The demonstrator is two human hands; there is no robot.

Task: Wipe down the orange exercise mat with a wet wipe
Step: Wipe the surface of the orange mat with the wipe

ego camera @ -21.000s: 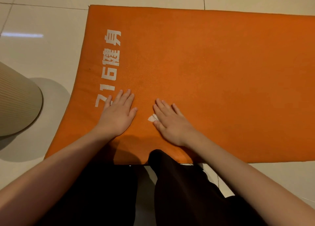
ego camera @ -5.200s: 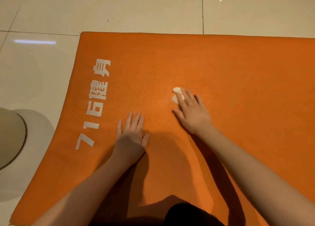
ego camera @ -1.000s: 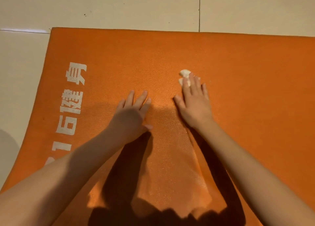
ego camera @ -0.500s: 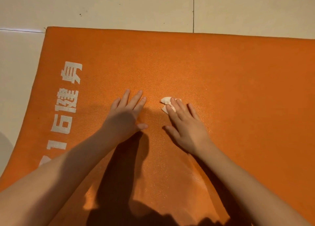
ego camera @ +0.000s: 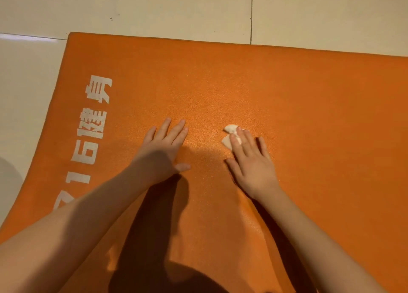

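We see the crumpled white wet wipe (ego camera: 230, 128) lying on the orange exercise mat (ego camera: 309, 116), near the middle of the part in view. Our right hand (ego camera: 251, 162) presses it down with straight fingers, not curled around it; the wipe shows at 11 o'clock from this hand. Our left hand (ego camera: 161, 151) rests flat and released on the mat, at 9 o'clock from the right one, holding nothing. White printed characters (ego camera: 97, 120) run at 9 o'clock from the left hand. The tiled floor (ego camera: 154, 8) lies at 12 o'clock, beyond the mat's edge.
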